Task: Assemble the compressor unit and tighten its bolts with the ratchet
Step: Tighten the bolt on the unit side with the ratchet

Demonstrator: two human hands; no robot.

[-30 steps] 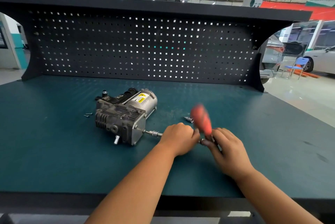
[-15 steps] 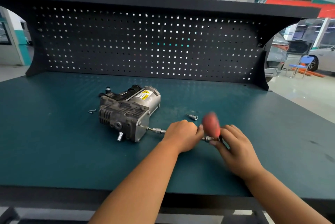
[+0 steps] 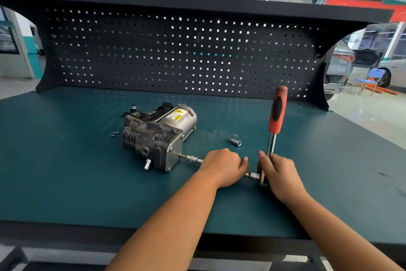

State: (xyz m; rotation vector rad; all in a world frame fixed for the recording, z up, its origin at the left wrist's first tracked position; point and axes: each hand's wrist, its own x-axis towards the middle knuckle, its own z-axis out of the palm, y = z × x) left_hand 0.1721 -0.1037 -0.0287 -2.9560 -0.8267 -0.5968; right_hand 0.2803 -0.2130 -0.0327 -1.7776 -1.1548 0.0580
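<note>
Head view: compressor lies on the desk, left of the left hand. That hand's fingers curl round the extension bar, which runs into the compressor. Right hand sits just right of it, fingers wrapped on the ratchet shaft near its head. 1 socket lies beyond the left hand. Versus 0.5 s ago, the red handle stands upright and sharp; it was blurred. Yellow warning label has unreadable text.

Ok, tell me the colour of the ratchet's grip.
Red with a black oval inset; the ratchet grip shows clearly in the head view.
</note>
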